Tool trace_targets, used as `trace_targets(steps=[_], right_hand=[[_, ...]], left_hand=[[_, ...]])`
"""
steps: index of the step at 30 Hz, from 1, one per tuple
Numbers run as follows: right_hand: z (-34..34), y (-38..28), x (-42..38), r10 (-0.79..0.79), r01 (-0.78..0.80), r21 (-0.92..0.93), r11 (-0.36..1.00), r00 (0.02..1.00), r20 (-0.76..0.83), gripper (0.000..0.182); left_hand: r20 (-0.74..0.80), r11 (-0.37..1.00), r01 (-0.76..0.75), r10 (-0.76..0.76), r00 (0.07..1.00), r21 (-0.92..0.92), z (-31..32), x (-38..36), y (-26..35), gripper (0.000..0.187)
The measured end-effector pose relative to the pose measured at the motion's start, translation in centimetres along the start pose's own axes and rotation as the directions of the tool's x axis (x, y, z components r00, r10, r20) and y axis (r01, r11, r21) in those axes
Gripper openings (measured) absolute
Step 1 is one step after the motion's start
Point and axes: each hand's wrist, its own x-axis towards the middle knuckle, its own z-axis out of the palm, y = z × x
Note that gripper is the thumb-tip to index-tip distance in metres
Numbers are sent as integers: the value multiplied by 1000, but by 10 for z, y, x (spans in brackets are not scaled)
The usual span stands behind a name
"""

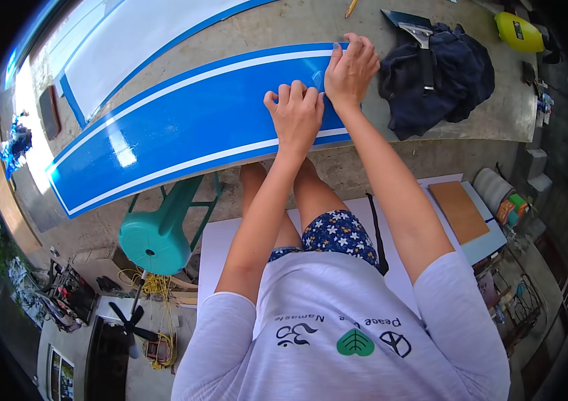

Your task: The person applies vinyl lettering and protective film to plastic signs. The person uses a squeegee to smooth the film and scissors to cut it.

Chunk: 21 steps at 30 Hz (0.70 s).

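Observation:
A long blue panel point(190, 113) with white border lines lies across the work table, its surface glossy and reflecting light at the left. My left hand point(295, 117) rests on the blue surface near the right end, fingers curled and pressed together; anything pinched in them is hidden. Just right of it, my right hand point(351, 72) is closed at the panel's right end, with its thumb bent over the blue. What its fingers hold cannot be made out. The two hands are close but apart. A faint curved crease or reflection shows between them.
Right of the panel, a black-handled squeegee point(424, 57) lies on a dark cloth point(458, 100). A yellow-green bottle point(519, 32) and a pencil point(351, 8) are farther back. Below the table edge stands a teal stool point(153, 237). A white blue-edged sheet point(130, 50) lies behind.

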Motion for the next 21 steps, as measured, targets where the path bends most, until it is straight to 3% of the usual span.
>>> trace_targets(steps=[21], right_hand=[[-3,-3,1,-13,13,-24,1000,1000,25,25]], left_hand=[[-19,998,20,-21,1000,-62,-11,1,-24,18]])
